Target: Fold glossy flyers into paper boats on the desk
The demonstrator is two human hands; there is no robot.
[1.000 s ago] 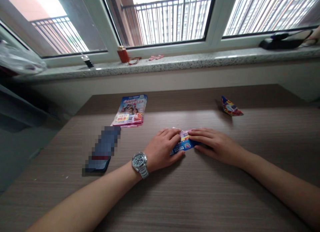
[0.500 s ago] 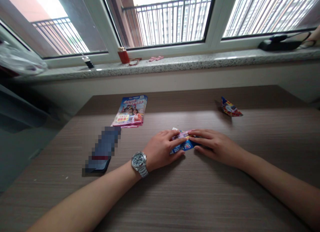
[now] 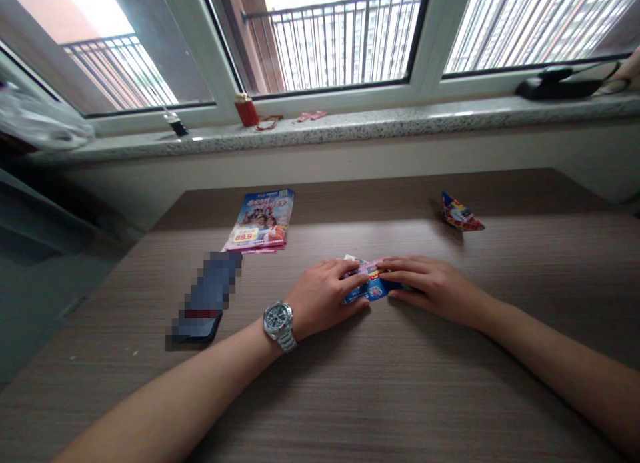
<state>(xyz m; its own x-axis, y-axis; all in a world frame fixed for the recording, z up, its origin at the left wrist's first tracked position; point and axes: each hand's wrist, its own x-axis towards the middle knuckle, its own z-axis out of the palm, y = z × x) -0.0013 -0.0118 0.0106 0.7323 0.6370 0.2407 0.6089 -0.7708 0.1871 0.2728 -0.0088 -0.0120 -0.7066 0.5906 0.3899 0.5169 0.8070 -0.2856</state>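
A small folded piece of printed paper (image 3: 376, 288), blue, pink and yellow, lies on the brown table (image 3: 380, 396). My left hand (image 3: 327, 296), with a metal watch (image 3: 279, 320) on its wrist, lies over the paper's left side, fingers stretched towards the right. From the right, my right hand (image 3: 433, 286) rests its spread fingers on the paper's right side. Both hands press the paper flat from above, and their fingertips nearly meet at its middle. Parts of the paper are hidden beneath the fingers.
Left of the hands are a stack of printed flyers (image 3: 263, 222) and a blurred dark phone-like object (image 3: 207, 300). A folded paper boat (image 3: 461, 213) stands at the back right. On the windowsill (image 3: 390, 123) sit a red lighter-like item (image 3: 246, 110) and a black device (image 3: 557, 86).
The fingers of both hands have shifted slightly apart on the paper, showing a little more of its middle. Everything else stays in place.
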